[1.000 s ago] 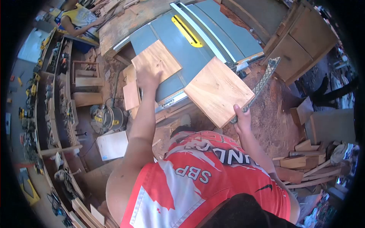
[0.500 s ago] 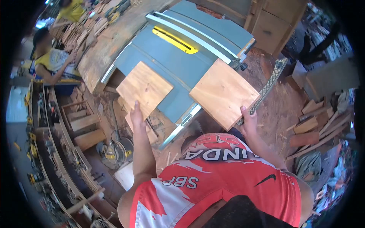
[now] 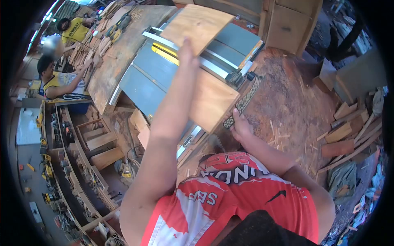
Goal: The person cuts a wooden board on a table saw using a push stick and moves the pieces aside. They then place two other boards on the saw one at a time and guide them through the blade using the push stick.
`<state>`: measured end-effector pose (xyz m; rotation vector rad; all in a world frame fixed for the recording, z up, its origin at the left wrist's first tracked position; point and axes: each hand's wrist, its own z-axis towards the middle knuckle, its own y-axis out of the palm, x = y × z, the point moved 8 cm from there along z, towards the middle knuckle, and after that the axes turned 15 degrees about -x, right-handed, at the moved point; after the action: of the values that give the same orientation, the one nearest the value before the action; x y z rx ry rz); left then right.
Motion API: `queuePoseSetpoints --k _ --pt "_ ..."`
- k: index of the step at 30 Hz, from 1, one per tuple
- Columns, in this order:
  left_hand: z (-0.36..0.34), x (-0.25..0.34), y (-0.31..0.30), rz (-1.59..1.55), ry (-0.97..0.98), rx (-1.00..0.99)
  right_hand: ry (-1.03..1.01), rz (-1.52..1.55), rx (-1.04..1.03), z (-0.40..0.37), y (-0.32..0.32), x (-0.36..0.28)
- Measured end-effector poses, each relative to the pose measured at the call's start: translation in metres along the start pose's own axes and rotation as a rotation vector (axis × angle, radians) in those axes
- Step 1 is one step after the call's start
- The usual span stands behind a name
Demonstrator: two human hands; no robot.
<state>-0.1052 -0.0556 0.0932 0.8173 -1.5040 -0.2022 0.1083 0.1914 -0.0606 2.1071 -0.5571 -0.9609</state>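
My left hand (image 3: 187, 55) is closed on the near edge of a flat wooden board (image 3: 201, 25), raised above the far part of a table saw (image 3: 141, 88). Partly behind my left forearm, a second wooden board (image 3: 215, 100) lies over the near right side of the saw table. My right hand (image 3: 242, 125) grips the near end of a narrow strip with a diamond pattern (image 3: 248, 97), just beside that board's right corner. Whether my right fingers also touch the board is hard to see.
The saw's metal fence (image 3: 215, 67) crosses its top beside a yellow insert (image 3: 164, 53). Wood offcuts (image 3: 342, 133) are piled at right. Tool shelves (image 3: 69, 164) stand at left. Two people in yellow (image 3: 75, 30) work at the wood-covered bench at upper left.
My left hand has carried its board forward and right, across the saw top. My right hand has shifted left with the patterned strip, and the second board now sits further left.
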Motion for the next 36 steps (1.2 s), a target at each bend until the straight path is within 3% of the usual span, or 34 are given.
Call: queuePoseSetpoints --k 3,6,8,10,12,16,18,19,21,22,23,25,27,29,31,32,34,36 --pt "0.035 -0.043 0.056 0.002 0.004 0.155 0.055 0.049 -0.022 -0.006 -0.024 -0.01" --pt "0.096 -0.091 0.052 0.053 0.148 0.225 0.049 0.053 -0.07 -0.017 -0.065 -0.043" --pt "0.112 -0.12 0.047 0.111 0.009 0.367 0.052 -0.021 -0.051 -0.031 -0.098 -0.073" --pt "0.126 -0.142 0.035 0.056 0.028 0.346 0.049 -0.093 -0.026 -0.042 -0.132 -0.101" --pt "0.126 -0.15 0.027 -0.019 -0.012 0.358 0.057 -0.142 0.083 -0.05 -0.169 -0.118" --pt "0.11 -0.141 0.025 0.081 0.044 0.411 0.026 -0.144 0.087 -0.046 -0.188 -0.148" --pt "0.084 -0.13 0.023 0.099 0.071 0.638 0.013 -0.258 0.109 -0.03 -0.198 -0.159" --pt "0.08 -0.129 0.021 0.095 0.081 0.649 0.022 -0.265 0.099 -0.021 -0.191 -0.167" --pt "0.08 -0.107 0.033 0.739 0.122 0.465 -0.022 -0.363 0.032 0.0 -0.165 -0.191" --pt "0.061 -0.093 0.054 0.886 0.172 0.399 -0.04 -0.432 -0.007 0.014 -0.158 -0.2" --pt "0.032 -0.073 0.085 1.029 0.22 0.329 -0.058 -0.501 -0.048 0.029 -0.149 -0.209" --pt "-0.038 -0.046 0.118 1.334 0.552 -0.023 -0.124 -0.548 -0.029 0.041 -0.113 -0.231" --pt "-0.13 -0.023 0.115 1.676 0.604 -0.23 -0.125 -0.633 -0.053 0.051 -0.09 -0.242" --pt "-0.191 -0.03 0.044 1.863 0.443 -0.199 -0.16 -0.708 -0.086 0.064 -0.083 -0.248" --pt "-0.241 -0.033 -0.049 1.804 0.103 0.07 -0.114 -0.747 -0.085 0.081 -0.092 -0.239" --pt "-0.255 -0.036 -0.073 1.802 0.094 0.084 -0.102 -0.752 -0.093 0.085 -0.09 -0.232" --pt "-0.269 -0.05 -0.105 1.849 -0.199 0.02 -0.015 -0.722 -0.066 0.094 -0.09 -0.212" --pt "-0.265 -0.051 -0.104 1.829 -0.215 0.03 0.012 -0.695 -0.055 0.104 -0.096 -0.188"
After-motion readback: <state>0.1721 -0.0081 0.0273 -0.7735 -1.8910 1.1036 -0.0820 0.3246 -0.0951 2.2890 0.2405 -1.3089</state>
